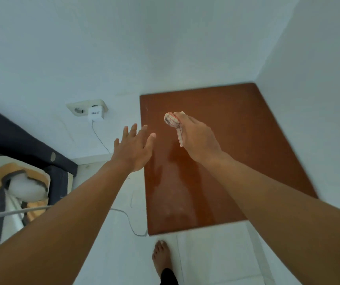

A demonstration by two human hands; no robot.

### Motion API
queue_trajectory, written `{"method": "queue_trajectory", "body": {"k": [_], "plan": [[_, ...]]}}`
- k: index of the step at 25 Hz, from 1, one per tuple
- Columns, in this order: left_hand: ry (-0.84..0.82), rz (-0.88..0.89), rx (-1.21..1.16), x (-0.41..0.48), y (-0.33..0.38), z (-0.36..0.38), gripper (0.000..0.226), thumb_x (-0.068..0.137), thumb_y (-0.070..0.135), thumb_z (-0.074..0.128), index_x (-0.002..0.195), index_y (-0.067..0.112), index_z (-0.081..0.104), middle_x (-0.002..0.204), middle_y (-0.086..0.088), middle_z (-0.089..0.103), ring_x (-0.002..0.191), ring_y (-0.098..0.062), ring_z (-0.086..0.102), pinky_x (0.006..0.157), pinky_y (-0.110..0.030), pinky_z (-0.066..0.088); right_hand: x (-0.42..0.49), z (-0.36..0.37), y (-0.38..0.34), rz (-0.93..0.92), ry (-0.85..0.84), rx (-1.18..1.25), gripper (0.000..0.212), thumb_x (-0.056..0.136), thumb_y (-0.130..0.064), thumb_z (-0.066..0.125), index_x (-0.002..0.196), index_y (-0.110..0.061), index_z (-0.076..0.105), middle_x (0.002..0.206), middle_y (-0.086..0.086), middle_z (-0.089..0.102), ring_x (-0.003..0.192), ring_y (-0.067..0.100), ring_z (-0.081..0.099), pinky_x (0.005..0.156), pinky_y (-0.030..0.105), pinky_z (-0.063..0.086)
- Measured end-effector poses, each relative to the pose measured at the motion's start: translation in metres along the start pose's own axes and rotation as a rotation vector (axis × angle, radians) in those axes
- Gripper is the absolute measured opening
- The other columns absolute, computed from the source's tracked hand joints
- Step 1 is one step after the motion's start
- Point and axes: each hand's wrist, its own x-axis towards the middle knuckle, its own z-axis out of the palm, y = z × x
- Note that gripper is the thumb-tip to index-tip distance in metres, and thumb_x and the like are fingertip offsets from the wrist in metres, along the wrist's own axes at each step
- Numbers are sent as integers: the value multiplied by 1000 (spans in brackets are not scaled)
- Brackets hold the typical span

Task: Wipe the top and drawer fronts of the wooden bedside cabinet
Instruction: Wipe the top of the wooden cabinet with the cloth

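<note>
Head view: our right hand [197,136] grips checked cloth [172,120] above cabinet top [236,171]; left hand [134,150] spread, empty. Top likely unfinished; drawer fronts unseen.

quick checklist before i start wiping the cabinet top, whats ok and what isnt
1. Cloth in hand: the right hand grips the bunched checked cloth. Ok.
2. Cloth touching the wood: it is over the cabinet top, but contact is unclear. Cannot tell.
3. Top free of objects: nothing stands on the visible surface. Ok.
4. Left hand free: open, holding nothing, at the top's left edge. Ok.
5. Charger cable: it hangs down the wall beside the cabinet, off the top. Ok.
6. Drawer fronts: out of view from here. Cannot tell.
</note>
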Motion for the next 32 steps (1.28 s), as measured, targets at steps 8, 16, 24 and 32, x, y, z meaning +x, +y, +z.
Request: {"method": "queue_trajectory", "body": {"k": [8,16,24,32], "plan": [[-21,7,-18,140,-58,-18,66,103,59,16,162,28,17,171,-3,5,157,-27,-5,123,-58,6,183,95,10,-8,-101,-42,40,105,-18,48,145,-15,52,141,8,62,121,35,61,93,39,47],[92,74,-190,201,-70,-5,59,106,44,29,158,17,30,167,-8,23,156,-28,13,122,-53,22,208,150,45,-78,-252,56,45,111,-29,35,152,-17,47,158,4,48,152,23,34,124,45,26],[301,118,-161,215,11,7,51,95,36,48,142,17,48,147,-9,49,138,-30,40,108,-53,39,153,104,130,95,47,-199,48,99,-24,43,145,-20,57,148,8,59,140,30,51,115,49,38],[93,-35,32,225,27,54,64,104,53,22,162,36,1,171,-3,-9,154,-33,-19,123,-59,-5,141,112,147,85,41,-255,51,99,-34,41,148,-28,53,159,0,47,151,24,38,122,54,26]]}}
